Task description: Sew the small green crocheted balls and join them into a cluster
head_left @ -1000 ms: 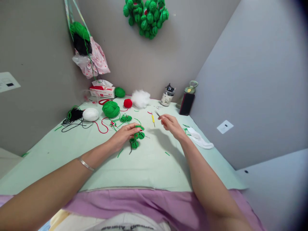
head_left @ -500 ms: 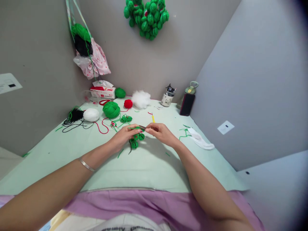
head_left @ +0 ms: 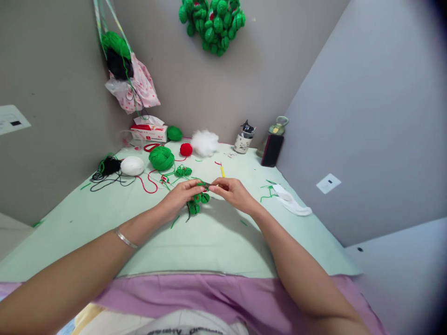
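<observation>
My left hand [head_left: 183,194] is closed round the top of a small green crocheted piece [head_left: 195,204] with round balls and dark stripes. A dark yarn tail hangs from its lower end. My right hand [head_left: 232,190] pinches a slim grey metal tool [head_left: 207,184], its far end at the green yarn by my left fingertips; its exact kind is hard to make out. The two hands nearly meet over the table. Just beyond my right fingers lies a yellow-handled crochet hook [head_left: 222,171], partly covered by the hand.
Green yarn [head_left: 161,158], white yarn [head_left: 132,165], black yarn [head_left: 110,165] and a red ball [head_left: 186,149] lie at left. Behind are red-handled scissors [head_left: 152,147], a tissue box [head_left: 149,132], white stuffing [head_left: 205,143], a jar [head_left: 243,142] and a phone [head_left: 272,150]. White cloth [head_left: 291,200] lies right.
My right hand has moved left and brought the grey tool to the green piece in my left hand, now partly covering the crochet hook. My left hand has stayed nearly in place.
</observation>
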Available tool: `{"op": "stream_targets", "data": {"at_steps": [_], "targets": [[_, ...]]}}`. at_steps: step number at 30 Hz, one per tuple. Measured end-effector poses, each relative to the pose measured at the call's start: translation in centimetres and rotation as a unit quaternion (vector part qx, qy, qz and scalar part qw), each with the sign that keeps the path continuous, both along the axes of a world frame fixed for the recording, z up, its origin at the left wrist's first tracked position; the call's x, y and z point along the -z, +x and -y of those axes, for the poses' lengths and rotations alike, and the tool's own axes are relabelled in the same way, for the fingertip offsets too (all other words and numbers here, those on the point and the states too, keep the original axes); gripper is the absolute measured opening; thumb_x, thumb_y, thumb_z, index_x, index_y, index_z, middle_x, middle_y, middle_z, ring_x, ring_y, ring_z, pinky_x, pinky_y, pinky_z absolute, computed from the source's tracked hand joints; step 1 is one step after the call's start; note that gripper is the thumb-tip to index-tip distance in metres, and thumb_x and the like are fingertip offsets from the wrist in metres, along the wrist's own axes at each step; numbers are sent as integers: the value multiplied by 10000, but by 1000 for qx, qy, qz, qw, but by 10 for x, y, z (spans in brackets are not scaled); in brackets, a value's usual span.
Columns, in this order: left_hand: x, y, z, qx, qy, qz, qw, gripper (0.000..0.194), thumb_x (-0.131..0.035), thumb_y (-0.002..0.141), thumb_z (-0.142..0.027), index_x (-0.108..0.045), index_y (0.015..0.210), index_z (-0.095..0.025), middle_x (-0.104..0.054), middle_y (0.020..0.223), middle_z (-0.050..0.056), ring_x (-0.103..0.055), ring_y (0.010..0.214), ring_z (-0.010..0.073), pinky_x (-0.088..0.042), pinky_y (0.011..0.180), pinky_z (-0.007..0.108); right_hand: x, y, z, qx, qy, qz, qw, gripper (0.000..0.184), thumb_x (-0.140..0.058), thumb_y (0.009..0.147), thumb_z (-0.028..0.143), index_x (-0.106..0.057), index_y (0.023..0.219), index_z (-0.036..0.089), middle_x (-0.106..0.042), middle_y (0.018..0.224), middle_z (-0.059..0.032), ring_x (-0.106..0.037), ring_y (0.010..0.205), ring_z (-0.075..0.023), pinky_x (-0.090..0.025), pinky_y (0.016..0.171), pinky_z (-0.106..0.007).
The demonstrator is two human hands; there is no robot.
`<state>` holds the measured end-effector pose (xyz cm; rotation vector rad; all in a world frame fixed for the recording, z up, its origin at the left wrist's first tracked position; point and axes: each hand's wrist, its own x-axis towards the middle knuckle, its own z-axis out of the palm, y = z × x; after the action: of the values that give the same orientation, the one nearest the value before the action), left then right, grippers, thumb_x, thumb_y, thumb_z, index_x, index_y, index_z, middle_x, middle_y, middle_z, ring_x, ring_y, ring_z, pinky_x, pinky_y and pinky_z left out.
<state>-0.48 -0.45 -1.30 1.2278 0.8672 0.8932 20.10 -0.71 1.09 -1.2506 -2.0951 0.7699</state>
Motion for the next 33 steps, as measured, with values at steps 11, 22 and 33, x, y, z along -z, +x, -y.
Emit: {"op": "stream_targets", "data": {"at_steps": [11,22,33], "targets": [[-3,-2,1,30,26,-7,999,257,-706,793,-429,-706,881,-187,-641,822,23,-543,721,139,-390,630,238,3,-3,-2,-21,-106,-134,985,437,-602,840,583,-638,746,158,-331,560,56,-267,540,-91,-201,516,-250],[-6,-3,0,6,-53,63,997,258,-762,769,-388,-651,841,-167,-643,765,1,-591,702,116,-453,690,247,10,38,-28,258,38,156,953,328,-572,898,479,-708,878,181,-617,757,-55,-512,705,-177,-313,631,-287],[-8,-6,-3,18,-37,96,995,245,-708,827,-367,-587,856,-156,-666,838,31,-651,708,123,-515,665,235,20,-8,-5,-18,111,353,929,199,-531,965,255,-704,983,157,-669,1035,-103,-623,888,-204,-364,685,-286]]}}
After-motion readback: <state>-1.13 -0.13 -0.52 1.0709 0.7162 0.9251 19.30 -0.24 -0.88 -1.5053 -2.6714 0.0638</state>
